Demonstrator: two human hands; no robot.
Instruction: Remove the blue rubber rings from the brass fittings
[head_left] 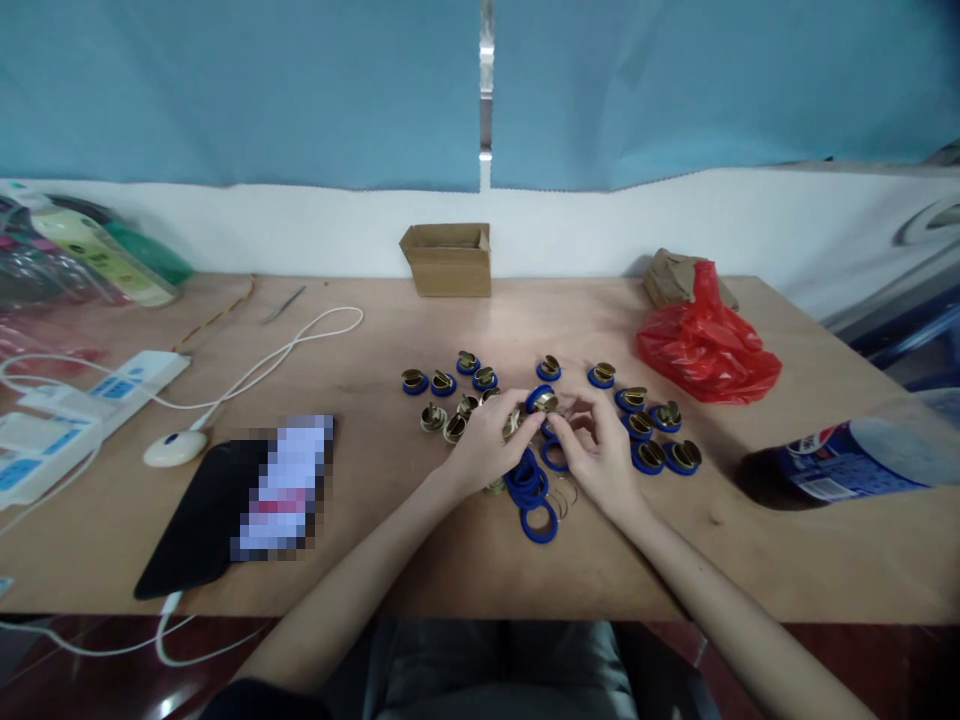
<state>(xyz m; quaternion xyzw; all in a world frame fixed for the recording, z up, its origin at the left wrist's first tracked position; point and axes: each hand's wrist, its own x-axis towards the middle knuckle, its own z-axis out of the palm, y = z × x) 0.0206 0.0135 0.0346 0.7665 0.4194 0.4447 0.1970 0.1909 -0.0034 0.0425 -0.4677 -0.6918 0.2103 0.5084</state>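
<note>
Here, scanning from the left, I see a white power strip [112,385] with its cable looping across the wooden table [750,560], then a black pouch [199,520] lying flat near the front edge, all well apart from the work so they stay out of the way. Next comes my left hand [487,445], fingers curled shut around a brass piece with a blue ring [541,401], pinching it up off the table where both hands can meet on it. Beneath it lies a small heap of loose blue rings [532,490], kept close for easy picking. My right hand [596,450] closes on the same piece from the other side. Ringed brass pieces [660,440] sit in an arc behind and to the right, set aside from the loose stock, and a red plastic bag [709,345] rests beyond them
</note>
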